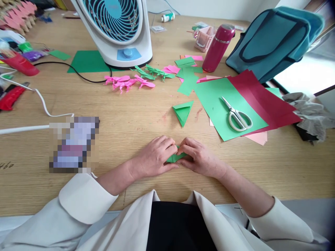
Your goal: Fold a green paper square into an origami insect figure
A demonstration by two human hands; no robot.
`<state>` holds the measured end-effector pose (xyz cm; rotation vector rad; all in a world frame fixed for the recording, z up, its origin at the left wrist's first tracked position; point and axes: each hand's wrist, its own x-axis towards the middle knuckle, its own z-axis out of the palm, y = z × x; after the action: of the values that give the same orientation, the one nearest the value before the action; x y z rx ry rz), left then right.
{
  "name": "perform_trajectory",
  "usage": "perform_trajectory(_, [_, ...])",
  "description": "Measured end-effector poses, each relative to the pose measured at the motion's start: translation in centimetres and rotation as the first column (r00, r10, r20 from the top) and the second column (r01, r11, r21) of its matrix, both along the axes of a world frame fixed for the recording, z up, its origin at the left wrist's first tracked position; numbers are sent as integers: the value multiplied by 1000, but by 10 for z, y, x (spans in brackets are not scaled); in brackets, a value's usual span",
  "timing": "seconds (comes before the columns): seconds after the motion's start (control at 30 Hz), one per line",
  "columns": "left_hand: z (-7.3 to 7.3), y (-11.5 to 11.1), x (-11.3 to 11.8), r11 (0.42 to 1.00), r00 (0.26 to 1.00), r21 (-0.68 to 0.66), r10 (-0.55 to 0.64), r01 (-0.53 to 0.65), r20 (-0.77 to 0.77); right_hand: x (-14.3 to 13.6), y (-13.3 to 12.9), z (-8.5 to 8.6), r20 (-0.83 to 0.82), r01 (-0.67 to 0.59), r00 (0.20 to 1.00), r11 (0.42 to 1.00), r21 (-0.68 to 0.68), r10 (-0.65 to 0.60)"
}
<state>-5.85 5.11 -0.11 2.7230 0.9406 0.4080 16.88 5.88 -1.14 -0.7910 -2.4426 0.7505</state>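
Observation:
A small folded piece of green paper (pixel 172 159) lies between my hands near the table's front edge. My left hand (pixel 159 155) has its fingers closed on the paper's left part. From the other side, my right hand (pixel 200 157) pinches the right part, its fingertips close to those of the left. Much of the paper is hidden under the fingers. Just beyond my hands rests a folded green paper triangle (pixel 183 113), one point toward me. Farther back are pink folded paper figures (pixel 128 83) and green folded paper figures (pixel 154 72).
White-handled scissors (pixel 237 116) lie on green and red sheets (pixel 209 101) at the right. A fan (pixel 125 52), a magenta bottle (pixel 218 48) and a teal bag (pixel 272 42) stand behind. At the left is a blurred phone (pixel 74 144) by a white cable (pixel 43 99).

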Motion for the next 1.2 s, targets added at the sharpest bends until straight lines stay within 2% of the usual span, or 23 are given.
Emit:
perform_trajectory(0.8, [-3, 3, -4, 999, 997, -51, -8, 12, 78, 0, 3, 0, 13, -21, 1000, 1000, 9, 20])
perform_trajectory(1.2, [-2, 4, -6, 991, 993, -136, 12, 4, 117, 0, 6, 0, 51, -32, 998, 999, 24, 31])
